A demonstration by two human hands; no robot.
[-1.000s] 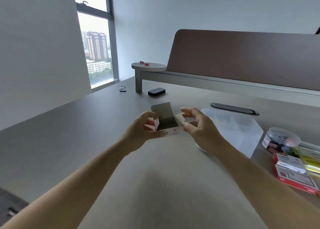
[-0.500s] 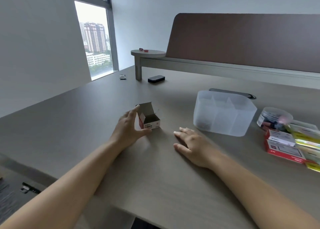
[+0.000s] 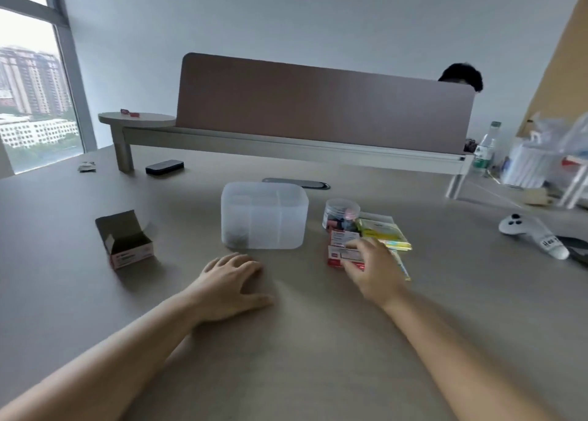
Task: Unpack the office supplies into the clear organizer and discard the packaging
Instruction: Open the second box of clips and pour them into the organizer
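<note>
The clear organizer [image 3: 264, 220] stands mid-table with something small and dark in its front-left compartment. A small red and white box [image 3: 127, 242] sits alone at the left, its flap open. My left hand [image 3: 230, 282] rests flat on the table just in front of the organizer, holding nothing. My right hand [image 3: 372, 266] reaches over a red and white box [image 3: 342, 256] to the right of the organizer, fingers spread on its top; a grip is not clear. A second such box [image 3: 342, 236], a clear round tub of coloured items [image 3: 340, 215] and yellow packets [image 3: 386, 234] lie beside it.
A brown divider panel [image 3: 321, 102] on a raised shelf crosses the back of the table. A black device [image 3: 164, 167] and a dark oval plate [image 3: 297, 183] lie behind the organizer. A white controller [image 3: 528, 231], a bottle [image 3: 485, 148] and plastic bags are at the right. A person's head shows behind the panel.
My left hand let go of the open box and moved right to rest on the table. My right hand moved right onto the red box. The view swung right.
</note>
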